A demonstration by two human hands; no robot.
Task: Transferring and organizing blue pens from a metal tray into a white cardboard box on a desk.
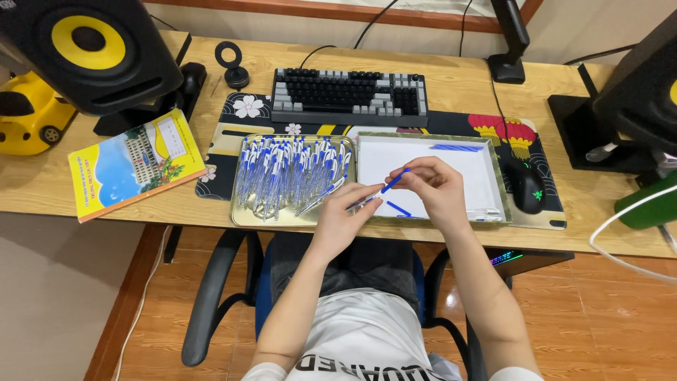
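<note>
My left hand [340, 215] and my right hand [430, 185] meet over the desk's front edge, both pinching one blue and white pen [384, 189]; the right fingers grip its blue end. To the left, a metal tray [240, 219] holds a heap of several blue and white pens [289, 173]. Right of it, a white tray [493, 187] carries a few blue pen parts [457, 147] near its back edge and one blue piece [399, 209] near the front.
A keyboard [350, 97] sits behind the trays on a patterned desk mat [233, 134]. A black mouse [526, 186] lies at right, a yellow booklet [134, 164] at left. Speakers [88, 49] stand at both corners; a monitor arm base [508, 67] is behind.
</note>
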